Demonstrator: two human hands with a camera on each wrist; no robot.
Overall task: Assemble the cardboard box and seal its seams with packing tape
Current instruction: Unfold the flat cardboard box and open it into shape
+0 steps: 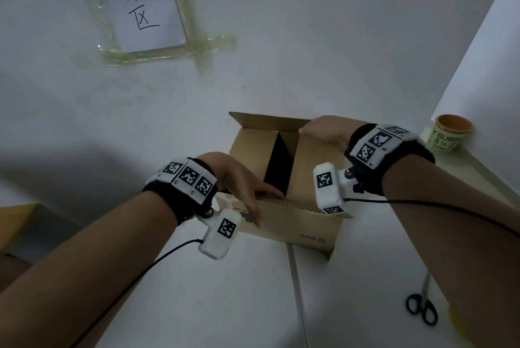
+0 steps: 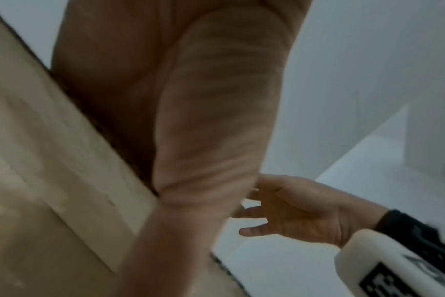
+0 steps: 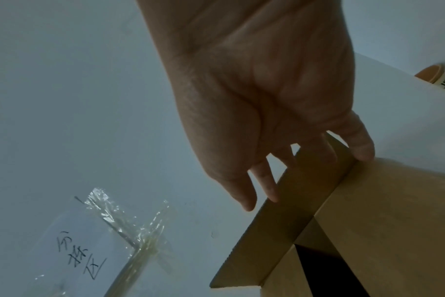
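A brown cardboard box [image 1: 306, 224] stands on the white table, top flaps up. Its two short inner flaps are folded in, with a dark gap [image 1: 278, 164] between them. My left hand [image 1: 247, 190] holds the near long flap at its left end, fingers over the edge and thumb [image 2: 216, 120] on the outer face. My right hand [image 1: 323, 131] holds the far long flap [image 1: 267, 119] at its right end. In the right wrist view its fingers [image 3: 269, 186] lie behind the far flap [image 3: 292, 201] and the thumb sits at the fold.
Black-handled scissors [image 1: 422, 308] lie on the table at the near right. A paper cup [image 1: 450, 133] stands at the far right by the wall. A handwritten paper sign [image 1: 140, 1] is taped down beyond the box. A wooden surface [image 1: 17, 224] shows at the left edge.
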